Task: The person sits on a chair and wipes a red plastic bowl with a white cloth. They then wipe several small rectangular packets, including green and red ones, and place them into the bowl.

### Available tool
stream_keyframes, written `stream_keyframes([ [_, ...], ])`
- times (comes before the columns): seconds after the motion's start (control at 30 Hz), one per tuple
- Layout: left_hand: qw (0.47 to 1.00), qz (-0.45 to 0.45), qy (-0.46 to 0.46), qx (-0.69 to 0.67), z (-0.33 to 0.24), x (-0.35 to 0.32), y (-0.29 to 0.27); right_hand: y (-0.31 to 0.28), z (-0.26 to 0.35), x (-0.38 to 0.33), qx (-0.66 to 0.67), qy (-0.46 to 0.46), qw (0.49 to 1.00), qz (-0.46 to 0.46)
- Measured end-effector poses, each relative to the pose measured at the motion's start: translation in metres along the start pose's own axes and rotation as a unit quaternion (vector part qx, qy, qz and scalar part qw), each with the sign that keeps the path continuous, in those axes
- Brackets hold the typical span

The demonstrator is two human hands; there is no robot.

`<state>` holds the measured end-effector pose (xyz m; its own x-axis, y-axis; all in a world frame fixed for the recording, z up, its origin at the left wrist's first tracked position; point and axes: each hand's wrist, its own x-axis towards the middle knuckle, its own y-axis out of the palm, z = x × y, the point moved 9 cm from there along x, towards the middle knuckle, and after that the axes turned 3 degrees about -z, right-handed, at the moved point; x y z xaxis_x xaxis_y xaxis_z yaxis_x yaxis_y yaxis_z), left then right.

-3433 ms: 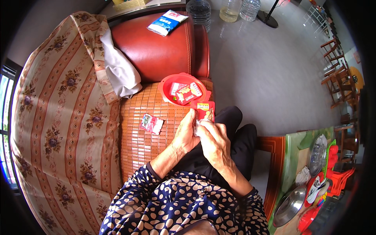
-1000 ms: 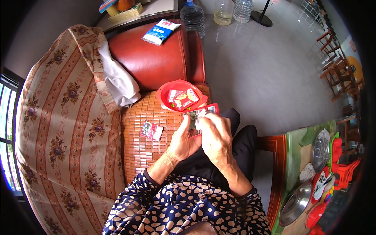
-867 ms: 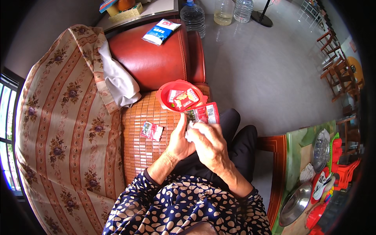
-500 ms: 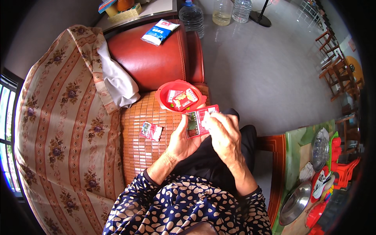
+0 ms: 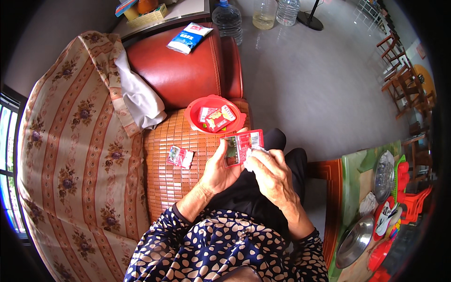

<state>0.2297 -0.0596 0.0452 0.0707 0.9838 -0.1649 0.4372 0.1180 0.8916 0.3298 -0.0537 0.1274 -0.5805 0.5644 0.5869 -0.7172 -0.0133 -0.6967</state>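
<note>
Between the thumb and fingers of my left hand (image 5: 218,170) is a flat red packet (image 5: 242,144) with a picture and a barcode on its upturned face. My right hand (image 5: 272,176) pinches a crumpled white tissue (image 5: 255,157) against the packet's lower right edge. Just beyond my hands, a red plastic bowl (image 5: 190,117) with side handles holds several small red and yellow packets (image 5: 218,117). Left of my left hand, another red-and-white packet (image 5: 180,157) lies on the bamboo-tile seat mat (image 5: 162,188).
A blue-and-white bag (image 5: 189,37) lies on the red leather armrest (image 5: 174,66). Flowered cloth (image 5: 84,141) drapes the sofa back at left. At right, a green-topped table (image 5: 350,188) carries a steel basin (image 5: 354,242) and red plastic ware. Large water bottles (image 5: 227,21) stand beyond the armrest.
My right hand has slid down with the tissue from the packet's upper right face to its lower right edge, uncovering the barcode. My left hand keeps its hold on the packet.
</note>
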Motion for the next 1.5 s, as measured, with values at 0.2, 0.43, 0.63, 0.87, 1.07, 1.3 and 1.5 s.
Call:
stream_keyframes([
  [0.2,1.000,-0.017,-0.002,0.024,-0.001,0.001,0.004,-0.005,-0.008,0.010,0.001,0.012,1.000,-0.018],
  [0.43,0.998,-0.039,-0.029,0.039,0.009,-0.001,0.004,-0.014,-0.023,0.037,-0.044,0.062,0.992,-0.097],
  [0.63,0.999,0.020,-0.009,-0.049,-0.002,0.006,0.013,0.003,-0.008,0.019,-0.008,0.054,0.995,-0.088],
  [0.87,0.995,0.037,-0.017,-0.086,0.002,0.004,0.008,0.015,0.023,0.012,0.046,-0.008,0.998,-0.039],
  [1.07,0.996,0.029,-0.025,-0.082,0.001,0.001,0.008,0.016,0.017,0.038,0.024,0.005,0.998,-0.059],
  [1.3,0.998,0.000,-0.045,-0.053,0.000,-0.001,0.003,0.022,0.021,0.061,-0.020,-0.010,0.999,-0.029],
  [1.5,0.998,-0.010,-0.066,0.000,0.003,-0.002,0.001,0.027,0.033,0.037,0.007,-0.049,0.998,0.050],
])
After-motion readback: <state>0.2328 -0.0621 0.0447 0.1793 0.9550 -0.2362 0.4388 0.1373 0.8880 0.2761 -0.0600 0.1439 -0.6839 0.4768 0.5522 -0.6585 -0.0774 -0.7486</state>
